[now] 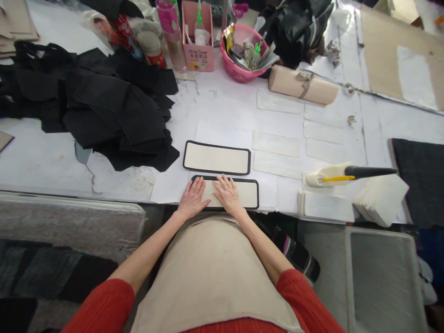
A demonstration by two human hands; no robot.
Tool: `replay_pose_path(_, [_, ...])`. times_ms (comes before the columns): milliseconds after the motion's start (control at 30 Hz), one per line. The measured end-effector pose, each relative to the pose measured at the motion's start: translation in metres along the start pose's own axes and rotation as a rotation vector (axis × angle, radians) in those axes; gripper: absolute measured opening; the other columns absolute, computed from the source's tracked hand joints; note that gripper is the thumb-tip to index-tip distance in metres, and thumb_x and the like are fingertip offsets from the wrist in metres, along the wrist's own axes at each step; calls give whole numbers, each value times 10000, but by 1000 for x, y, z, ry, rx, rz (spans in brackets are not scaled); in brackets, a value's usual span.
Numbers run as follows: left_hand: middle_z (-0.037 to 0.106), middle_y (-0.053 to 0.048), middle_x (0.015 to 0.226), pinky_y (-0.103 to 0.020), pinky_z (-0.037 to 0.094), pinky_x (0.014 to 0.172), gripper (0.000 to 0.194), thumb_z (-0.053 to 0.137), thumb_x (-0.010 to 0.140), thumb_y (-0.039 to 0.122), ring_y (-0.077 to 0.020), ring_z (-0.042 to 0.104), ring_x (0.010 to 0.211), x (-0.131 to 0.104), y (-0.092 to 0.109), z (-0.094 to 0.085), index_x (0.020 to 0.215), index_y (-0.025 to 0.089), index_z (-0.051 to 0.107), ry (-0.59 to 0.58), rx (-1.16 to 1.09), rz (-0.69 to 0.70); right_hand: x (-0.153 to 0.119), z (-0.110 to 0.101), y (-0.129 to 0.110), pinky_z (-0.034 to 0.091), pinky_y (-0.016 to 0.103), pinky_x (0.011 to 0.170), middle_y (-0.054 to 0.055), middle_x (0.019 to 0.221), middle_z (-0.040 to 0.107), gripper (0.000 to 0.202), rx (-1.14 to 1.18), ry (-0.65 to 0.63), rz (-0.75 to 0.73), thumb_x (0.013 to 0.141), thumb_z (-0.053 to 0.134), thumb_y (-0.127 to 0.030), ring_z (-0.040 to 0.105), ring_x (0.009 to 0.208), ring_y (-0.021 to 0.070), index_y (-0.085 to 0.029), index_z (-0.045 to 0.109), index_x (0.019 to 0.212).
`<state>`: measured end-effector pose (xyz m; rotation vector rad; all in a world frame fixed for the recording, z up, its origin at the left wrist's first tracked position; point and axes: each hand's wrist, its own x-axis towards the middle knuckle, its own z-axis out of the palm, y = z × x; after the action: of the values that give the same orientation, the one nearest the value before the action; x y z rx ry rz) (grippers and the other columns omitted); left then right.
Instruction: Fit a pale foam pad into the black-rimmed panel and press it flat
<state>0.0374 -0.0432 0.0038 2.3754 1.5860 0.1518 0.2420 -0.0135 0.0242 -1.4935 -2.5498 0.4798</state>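
At the table's front edge lies a cream rectangular panel with a black border (249, 194). My left hand (193, 198) rests flat on its left end, fingers stretched out. Near the panel's middle, my right hand (227, 193) is laid flat too, with its fingers spread. Neither hand grips anything. Just beyond, a second cream panel with a black border (217, 158) lies by itself. To the right are several thin whitish rectangular pieces (276, 144) in rows. Part of the near panel is hidden under my hands.
A heap of black pieces (114, 101) covers the left side. Behind stand a pink box (199, 58) and a pink bowl (239, 74) of small items. At right are a brush with a black handle (371, 172), a stack of white pieces (326, 206) and a grey bin (385, 277).
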Motion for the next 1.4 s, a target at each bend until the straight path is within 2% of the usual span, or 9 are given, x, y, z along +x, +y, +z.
replay_pose_path(133, [201, -191, 1591, -495, 88, 1210, 782, 425, 913, 498, -282, 81, 1496, 0, 0, 0, 1521, 46, 233, 8, -5, -2, 28, 7, -9, 194, 485, 1200, -2, 1562, 346, 405, 7, -16, -39, 975, 489, -360, 241, 1471, 230, -326, 520, 1378])
replay_pose_path(267, [204, -194, 1590, -489, 86, 1210, 791, 437, 908, 496, -287, 93, 1495, 0, 0, 0, 1519, 37, 236, 15, -5, -1, 33, 6, -2, 210, 477, 1196, -3, 1537, 393, 350, 14, -19, -49, 986, 471, -348, 273, 1459, 223, -340, 581, 1317])
replay_pose_path(667, [194, -185, 1597, -493, 81, 1207, 809, 470, 889, 476, -286, 104, 1493, 1, 1, -2, 1531, 58, 207, -23, -9, -18, -6, -5, 54, 257, 494, 1180, 15, 1487, 464, 276, 48, 62, 83, 973, 505, -308, 308, 1445, 226, -337, 679, 1186])
replay_pose_path(867, [200, -196, 1593, -493, 89, 1207, 801, 463, 894, 479, -289, 117, 1492, 1, 0, -1, 1523, 44, 225, -17, 1, -11, -29, -14, 71, 319, 488, 1140, 55, 1430, 524, 251, 112, 172, 183, 971, 493, -298, 350, 1421, 240, -260, 703, 1105])
replay_pose_path(967, [204, -202, 1589, -497, 95, 1205, 800, 460, 895, 481, -294, 124, 1490, 1, 0, 0, 1517, 33, 235, -2, -3, 0, -45, -25, 74, 418, 463, 1058, 104, 1267, 634, 247, 236, 322, 290, 966, 480, -329, 471, 1323, 249, -203, 691, 995])
replay_pose_path(1067, [203, -197, 1590, -508, 104, 1201, 802, 466, 891, 481, -302, 139, 1487, 0, -1, 1, 1522, 47, 228, 10, -13, -2, -59, -32, 73, 526, 412, 861, 91, 900, 706, 290, 379, 455, 476, 926, 516, -430, 658, 932, 236, -196, 653, 824])
replay_pose_path(1133, [203, -193, 1592, -508, 106, 1201, 797, 467, 891, 475, -303, 144, 1486, 0, 0, 1, 1525, 55, 226, 16, -13, -2, -64, -33, 70, 544, 379, 737, 50, 739, 679, 309, 495, 481, 606, 861, 590, -480, 642, 704, 200, -195, 632, 751])
replay_pose_path(1267, [205, -194, 1591, -502, 106, 1202, 787, 461, 895, 474, -300, 135, 1488, 0, 0, 1, 1520, 50, 240, 24, -13, 5, -70, -33, 67, 532, 296, 558, 1, 608, 639, 338, 889, 545, 874, 708, 725, -493, 624, 570, 163, -173, 620, 726])
replay_pose_path(1400, [204, -202, 1590, -498, 103, 1203, 782, 448, 902, 485, -302, 115, 1491, -1, -1, 2, 1505, 21, 266, 27, -21, 6, -77, -35, 67, 519, 237, 482, -4, 618, 665, 411, 1198, 651, 1049, 607, 788, -499, 633, 522, 133, -153, 610, 742])
